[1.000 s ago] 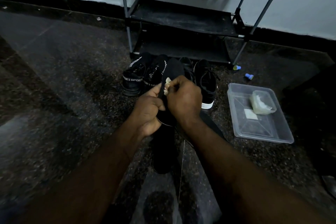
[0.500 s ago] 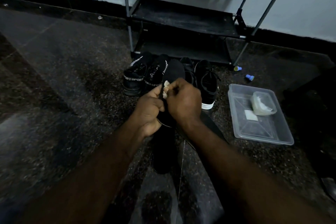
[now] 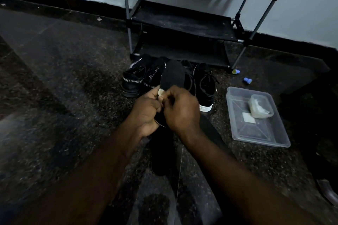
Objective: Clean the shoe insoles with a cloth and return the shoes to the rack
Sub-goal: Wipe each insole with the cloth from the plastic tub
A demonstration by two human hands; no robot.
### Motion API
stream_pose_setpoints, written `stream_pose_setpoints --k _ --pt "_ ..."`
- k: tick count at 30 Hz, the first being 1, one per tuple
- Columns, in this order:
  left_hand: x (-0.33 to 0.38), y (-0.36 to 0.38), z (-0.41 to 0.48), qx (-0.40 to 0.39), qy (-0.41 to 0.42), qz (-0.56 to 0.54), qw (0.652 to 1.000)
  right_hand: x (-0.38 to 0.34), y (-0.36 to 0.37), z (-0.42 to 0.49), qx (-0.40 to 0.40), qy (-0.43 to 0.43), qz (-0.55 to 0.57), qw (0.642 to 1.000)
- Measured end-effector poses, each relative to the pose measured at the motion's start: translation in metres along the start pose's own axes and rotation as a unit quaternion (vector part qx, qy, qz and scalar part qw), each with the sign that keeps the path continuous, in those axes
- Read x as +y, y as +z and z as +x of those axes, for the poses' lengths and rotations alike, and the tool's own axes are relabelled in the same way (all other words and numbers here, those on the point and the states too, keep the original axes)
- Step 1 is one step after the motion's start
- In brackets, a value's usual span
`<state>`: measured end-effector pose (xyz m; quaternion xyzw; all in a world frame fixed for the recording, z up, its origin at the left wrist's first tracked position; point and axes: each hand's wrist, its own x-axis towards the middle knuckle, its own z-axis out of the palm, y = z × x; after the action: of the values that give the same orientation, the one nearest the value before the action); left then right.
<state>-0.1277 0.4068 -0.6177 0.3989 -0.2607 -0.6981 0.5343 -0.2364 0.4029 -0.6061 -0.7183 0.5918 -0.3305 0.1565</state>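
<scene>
My left hand (image 3: 146, 111) grips a black insole (image 3: 172, 76) that stands upright in front of me. My right hand (image 3: 180, 109) pinches a small pale cloth (image 3: 161, 93) against the insole's face, just below its middle. Two more black insoles lie flat on the floor, one under my hands (image 3: 161, 153) and one by my right wrist (image 3: 210, 129). Behind them stand black sport shoes (image 3: 133, 82) and a black shoe with a white sole (image 3: 206, 87). The black shoe rack (image 3: 182, 23) is at the wall, its shelves bare.
A clear plastic tray (image 3: 256, 133) on the floor to the right holds a small tub (image 3: 261, 106) and a white pad. Two small blue caps (image 3: 247, 80) lie near the rack's right foot. The floor is dark speckled stone.
My right hand has drawn the cloth a little way down the insole, so more of the insole shows above it. My left hand keeps the same hold.
</scene>
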Motion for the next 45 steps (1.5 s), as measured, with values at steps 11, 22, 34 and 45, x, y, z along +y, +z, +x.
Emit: stream_pose_setpoints --k 11,22,34,45 --pt "-0.002 -0.002 0.001 0.018 -0.020 -0.054 0.998 0.031 -0.027 0.012 -0.015 0.066 0.038 0.997" --pt "0.010 -0.009 -0.005 0.050 0.026 -0.099 0.994 0.001 -0.004 -0.047 -0.062 0.035 0.099 0.992" --pt "0.006 -0.006 -0.006 0.054 0.022 -0.145 0.988 0.001 -0.010 -0.028 -0.010 0.023 0.046 0.999" --pt "0.005 -0.002 -0.005 0.070 0.022 -0.177 0.982 -0.010 -0.008 -0.029 0.024 0.007 0.035 0.999"
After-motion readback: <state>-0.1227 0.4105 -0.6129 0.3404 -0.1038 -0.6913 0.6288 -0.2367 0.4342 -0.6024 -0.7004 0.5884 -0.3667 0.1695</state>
